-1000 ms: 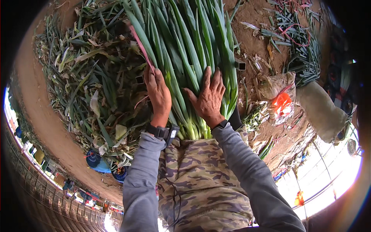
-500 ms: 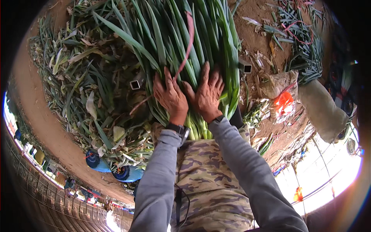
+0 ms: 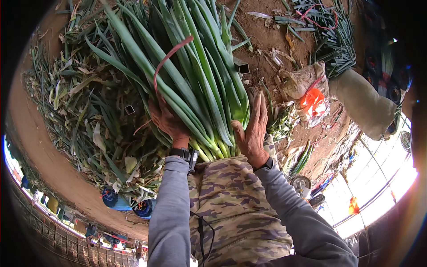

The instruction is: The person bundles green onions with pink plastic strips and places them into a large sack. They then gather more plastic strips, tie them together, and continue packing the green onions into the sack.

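A thick bundle of green onions (image 3: 191, 75) lies in front of me, leaves fanning away and pale stems pointing toward my camouflage apron (image 3: 231, 196). My left hand (image 3: 169, 123) cups the bundle's left side; leaves hide part of its fingers, which look stretched out. Against the right side rests my right hand (image 3: 253, 135), open, with straight fingers and the thumb apart near the stems. A red strip (image 3: 165, 60) curves over the leaves on the left, and a short end sticks out beside my left hand. Its middle part is hidden.
Square metal tube ends flank the bundle, one on the left (image 3: 129, 109) and another on the right (image 3: 243, 68). Leaf trimmings (image 3: 84, 102) heap up at left. Far right are cut green leaves (image 3: 340, 40), a sack (image 3: 364, 104) and an orange-red plastic piece (image 3: 313, 103).
My hands have moved from flat on top of the bundle out to its two sides. The leaves now lean further left, and my view has shifted a little.
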Tool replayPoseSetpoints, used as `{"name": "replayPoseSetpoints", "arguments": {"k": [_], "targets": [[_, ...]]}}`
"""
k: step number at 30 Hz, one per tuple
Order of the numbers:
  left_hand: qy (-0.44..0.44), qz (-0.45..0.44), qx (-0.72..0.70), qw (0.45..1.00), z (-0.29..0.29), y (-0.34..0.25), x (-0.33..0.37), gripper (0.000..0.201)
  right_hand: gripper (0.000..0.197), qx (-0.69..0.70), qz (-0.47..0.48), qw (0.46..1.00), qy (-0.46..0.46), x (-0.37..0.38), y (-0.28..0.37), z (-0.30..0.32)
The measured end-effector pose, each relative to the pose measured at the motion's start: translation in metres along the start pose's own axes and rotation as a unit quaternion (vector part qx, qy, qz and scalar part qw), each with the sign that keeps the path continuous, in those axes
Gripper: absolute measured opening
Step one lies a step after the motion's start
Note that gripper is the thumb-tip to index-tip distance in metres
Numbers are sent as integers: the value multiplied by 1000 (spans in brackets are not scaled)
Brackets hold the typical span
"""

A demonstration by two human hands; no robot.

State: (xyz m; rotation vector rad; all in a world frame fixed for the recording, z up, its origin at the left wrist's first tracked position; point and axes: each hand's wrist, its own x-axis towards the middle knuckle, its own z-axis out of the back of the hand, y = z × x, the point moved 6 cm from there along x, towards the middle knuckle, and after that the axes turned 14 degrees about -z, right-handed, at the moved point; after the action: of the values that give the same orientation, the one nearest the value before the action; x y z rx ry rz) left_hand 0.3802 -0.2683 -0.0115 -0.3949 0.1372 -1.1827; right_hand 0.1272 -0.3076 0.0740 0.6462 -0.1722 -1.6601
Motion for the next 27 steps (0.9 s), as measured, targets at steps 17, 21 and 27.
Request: {"name": "replayPoseSetpoints", "arguments": {"k": [17,21,27], "targets": [[-33,-62,-156,985,41,-7,-12,54,79,84,10,996,29,17,-42,-24],[-48,-23,-150,987,74,-6,-15,49,71,336,-128,929,93,31,-91,-2],[-55,203,-275,938,135,81,-56,52,54,231,-258,910,225,39,-188,-69]]}}
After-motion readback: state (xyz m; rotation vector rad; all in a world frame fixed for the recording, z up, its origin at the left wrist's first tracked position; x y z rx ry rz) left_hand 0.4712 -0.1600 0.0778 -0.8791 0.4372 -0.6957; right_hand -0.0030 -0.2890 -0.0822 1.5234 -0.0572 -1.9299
